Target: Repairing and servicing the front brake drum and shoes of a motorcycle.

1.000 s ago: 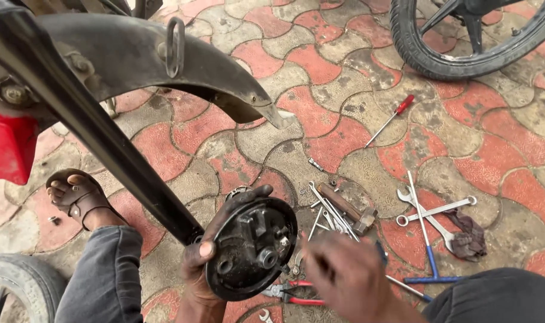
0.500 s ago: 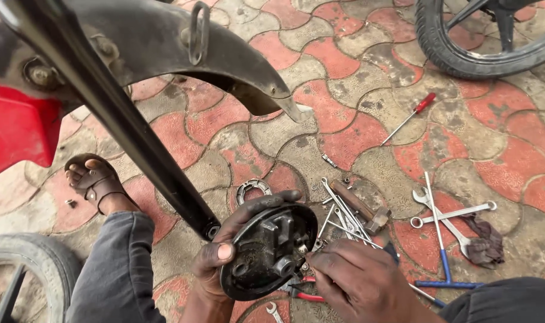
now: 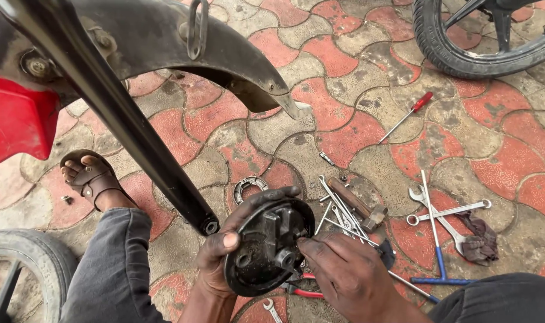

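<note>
Paving of red and grey interlocking blocks (image 3: 344,134), tools scattered. Left hand (image 3: 224,254) gripping black brake plate (image 3: 266,245) by rim, held above ground; right hand (image 3: 344,278) fingertips pinching at its centre. Risk: greasy rim slipping, plate dropping onto spanners (image 3: 446,212).

The single head camera looked steeply down, close above both hands gripping the brake plate (image 3: 269,245), paving beyond.
</note>
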